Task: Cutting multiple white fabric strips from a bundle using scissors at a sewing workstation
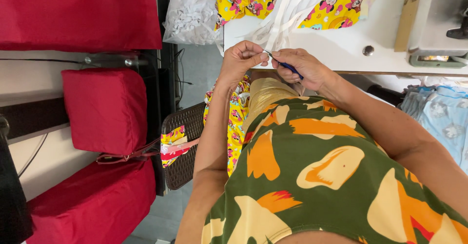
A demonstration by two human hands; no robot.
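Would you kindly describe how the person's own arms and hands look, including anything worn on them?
Both arms are bare along all that shows, with no sleeves. The left hand and right hand wear no gloves, and no rings or watch can be seen. The garment is olive green with orange, cream and red patches.

Sleeveless green top (321,175) — orange, cream, red blotches.

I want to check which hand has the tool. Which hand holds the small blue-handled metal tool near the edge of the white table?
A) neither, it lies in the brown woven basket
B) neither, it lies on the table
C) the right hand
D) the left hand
C: the right hand grips the small blue-handled metal tool, its tip pointing toward the pinched fingers of the left hand, just below the white table edge.
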